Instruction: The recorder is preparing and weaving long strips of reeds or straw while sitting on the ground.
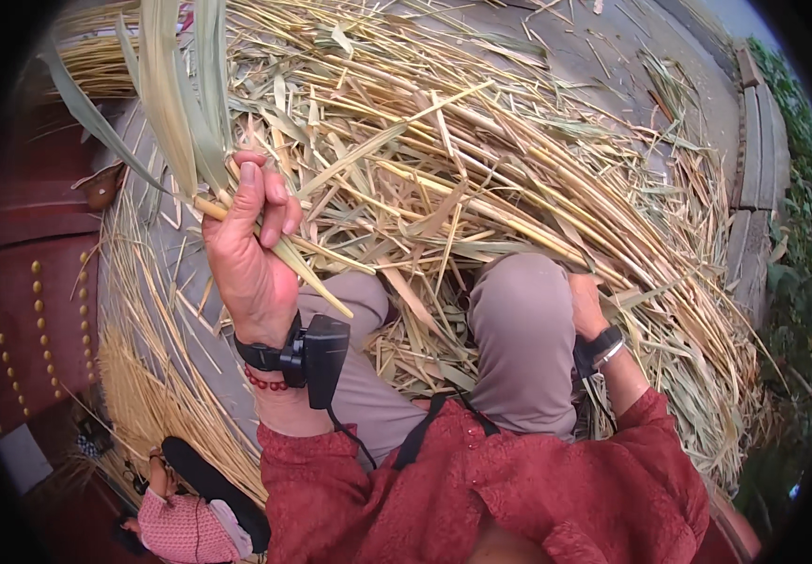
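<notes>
My left hand (254,249) is raised at the left, its thumb and fingers pinched closed around a reed stalk. Long dry green and tan leaves (179,103) fan upward from the stalk, and a pale pointed end (310,274) slants down past my palm. Beside my right knee, my right hand (587,305) reaches down against the reed pile. Its fingers are hidden by the knee and the reeds, so whether it grips anything cannot be seen. A large pile of yellowish reed stalks (509,202), mixed with loose leaves, spreads in front of my knees.
A bundle of thin stalks (148,395) lies at the lower left, near a person in a pink knitted top (185,526). Red doors with gold studs (38,305) stand at the left. A stone edge (756,141) and green plants (796,188) border the right side.
</notes>
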The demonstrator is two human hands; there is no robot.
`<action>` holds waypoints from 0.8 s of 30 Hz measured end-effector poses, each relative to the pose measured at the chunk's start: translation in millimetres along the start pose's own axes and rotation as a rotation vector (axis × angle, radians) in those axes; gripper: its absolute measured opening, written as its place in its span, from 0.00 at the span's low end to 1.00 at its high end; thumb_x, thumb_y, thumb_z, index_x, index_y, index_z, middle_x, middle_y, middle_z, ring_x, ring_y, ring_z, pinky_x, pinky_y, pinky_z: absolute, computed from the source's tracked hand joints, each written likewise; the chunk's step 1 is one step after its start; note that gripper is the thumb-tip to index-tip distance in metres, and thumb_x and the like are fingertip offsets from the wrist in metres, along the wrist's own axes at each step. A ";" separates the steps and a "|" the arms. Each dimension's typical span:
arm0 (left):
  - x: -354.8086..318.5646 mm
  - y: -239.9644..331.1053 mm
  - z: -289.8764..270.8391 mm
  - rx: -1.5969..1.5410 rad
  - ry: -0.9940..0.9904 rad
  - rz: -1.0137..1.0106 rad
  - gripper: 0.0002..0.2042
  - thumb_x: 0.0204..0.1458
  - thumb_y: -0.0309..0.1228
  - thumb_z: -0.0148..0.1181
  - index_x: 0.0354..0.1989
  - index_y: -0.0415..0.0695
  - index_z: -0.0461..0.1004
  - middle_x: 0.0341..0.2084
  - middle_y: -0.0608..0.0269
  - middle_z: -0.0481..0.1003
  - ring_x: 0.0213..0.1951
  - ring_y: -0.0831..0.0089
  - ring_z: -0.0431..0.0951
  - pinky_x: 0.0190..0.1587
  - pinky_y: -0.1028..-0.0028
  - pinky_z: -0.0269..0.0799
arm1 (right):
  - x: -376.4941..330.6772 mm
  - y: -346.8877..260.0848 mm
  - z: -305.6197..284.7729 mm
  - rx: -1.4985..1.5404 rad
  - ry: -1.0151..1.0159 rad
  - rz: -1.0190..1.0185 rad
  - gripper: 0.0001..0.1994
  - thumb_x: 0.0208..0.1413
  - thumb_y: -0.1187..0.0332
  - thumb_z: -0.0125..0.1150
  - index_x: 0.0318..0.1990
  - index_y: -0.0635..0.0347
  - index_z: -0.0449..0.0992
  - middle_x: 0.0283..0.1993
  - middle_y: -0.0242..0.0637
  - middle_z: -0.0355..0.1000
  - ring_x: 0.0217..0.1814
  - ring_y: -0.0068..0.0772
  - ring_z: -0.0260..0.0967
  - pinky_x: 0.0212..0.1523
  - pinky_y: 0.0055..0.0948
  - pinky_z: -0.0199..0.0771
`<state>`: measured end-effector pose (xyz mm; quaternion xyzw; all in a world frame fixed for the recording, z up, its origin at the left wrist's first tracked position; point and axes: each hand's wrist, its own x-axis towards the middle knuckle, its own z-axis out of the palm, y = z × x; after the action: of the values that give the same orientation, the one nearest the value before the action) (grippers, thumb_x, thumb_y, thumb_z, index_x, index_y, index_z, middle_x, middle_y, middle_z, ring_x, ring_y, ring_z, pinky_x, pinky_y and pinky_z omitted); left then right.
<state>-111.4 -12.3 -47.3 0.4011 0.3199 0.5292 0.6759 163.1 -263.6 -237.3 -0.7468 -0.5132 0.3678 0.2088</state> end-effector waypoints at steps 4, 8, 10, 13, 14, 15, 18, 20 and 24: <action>-0.5 -6.4 -1.7 0.004 -0.031 -0.015 0.06 0.54 0.29 0.52 0.37 0.41 0.69 0.20 0.66 0.67 0.14 0.86 0.54 0.20 0.85 0.54 | -18.4 -19.8 -5.4 -0.447 0.454 -0.066 0.07 0.39 0.75 0.57 0.29 0.58 0.69 0.28 0.39 0.64 0.31 0.43 0.64 0.29 0.37 0.64; -0.7 -7.4 -8.1 0.001 -0.013 -0.043 0.06 0.53 0.28 0.53 0.37 0.42 0.69 0.21 0.66 0.68 0.14 0.86 0.54 0.20 0.85 0.54 | -6.8 8.3 -15.3 -0.555 0.648 0.028 0.09 0.35 0.73 0.60 0.28 0.60 0.69 0.28 0.40 0.66 0.32 0.43 0.64 0.33 0.37 0.64; 0.3 -9.5 -10.4 -0.014 -0.029 -0.049 0.06 0.53 0.28 0.53 0.37 0.42 0.69 0.21 0.66 0.68 0.14 0.86 0.54 0.20 0.85 0.54 | -5.6 28.9 -11.1 -0.578 0.520 0.080 0.10 0.33 0.72 0.61 0.27 0.60 0.69 0.28 0.41 0.67 0.33 0.43 0.64 0.34 0.38 0.64; -0.2 -9.4 -11.7 0.016 0.008 -0.043 0.06 0.52 0.28 0.54 0.37 0.42 0.69 0.21 0.66 0.69 0.14 0.86 0.54 0.21 0.84 0.54 | 0.6 47.5 -1.6 -0.620 0.554 0.023 0.10 0.33 0.73 0.60 0.28 0.59 0.68 0.28 0.41 0.67 0.32 0.42 0.64 0.34 0.38 0.63; -0.5 -8.3 -11.9 0.014 0.007 -0.040 0.06 0.52 0.28 0.54 0.37 0.42 0.69 0.21 0.66 0.69 0.14 0.86 0.54 0.21 0.84 0.54 | 3.5 49.2 0.7 -0.621 0.557 0.020 0.10 0.33 0.73 0.60 0.28 0.59 0.68 0.28 0.41 0.67 0.32 0.42 0.64 0.34 0.38 0.63; -0.3 -7.6 -12.0 0.021 0.006 -0.041 0.06 0.52 0.28 0.54 0.37 0.42 0.69 0.21 0.66 0.69 0.14 0.86 0.55 0.21 0.84 0.54 | 6.8 50.7 2.9 -0.681 0.576 0.068 0.10 0.33 0.73 0.59 0.28 0.58 0.68 0.27 0.40 0.66 0.32 0.42 0.64 0.33 0.38 0.62; 0.7 -7.8 -12.1 0.043 0.006 -0.035 0.06 0.52 0.28 0.54 0.37 0.41 0.69 0.20 0.66 0.69 0.14 0.86 0.55 0.20 0.85 0.54 | 16.7 58.9 4.4 -0.792 0.614 0.087 0.10 0.34 0.74 0.57 0.29 0.56 0.67 0.26 0.39 0.66 0.31 0.41 0.64 0.32 0.36 0.60; 0.7 -9.1 -11.8 0.059 0.008 -0.027 0.06 0.52 0.28 0.54 0.36 0.41 0.69 0.20 0.66 0.69 0.14 0.86 0.55 0.20 0.85 0.54 | 21.2 62.9 2.5 -0.875 0.583 0.127 0.09 0.35 0.73 0.56 0.28 0.56 0.67 0.27 0.38 0.65 0.31 0.40 0.64 0.31 0.36 0.60; 0.5 -9.6 -14.6 0.086 0.015 0.003 0.06 0.52 0.28 0.54 0.36 0.41 0.69 0.20 0.65 0.69 0.14 0.85 0.55 0.19 0.84 0.54 | 28.0 57.8 -1.6 -0.885 0.540 0.034 0.07 0.33 0.74 0.55 0.25 0.58 0.68 0.28 0.39 0.65 0.32 0.40 0.65 0.30 0.36 0.64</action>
<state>-119.4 -10.0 -62.6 0.4265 0.3466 0.5190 0.6547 205.4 -260.0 -285.5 -0.8403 -0.5351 -0.0871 -0.0081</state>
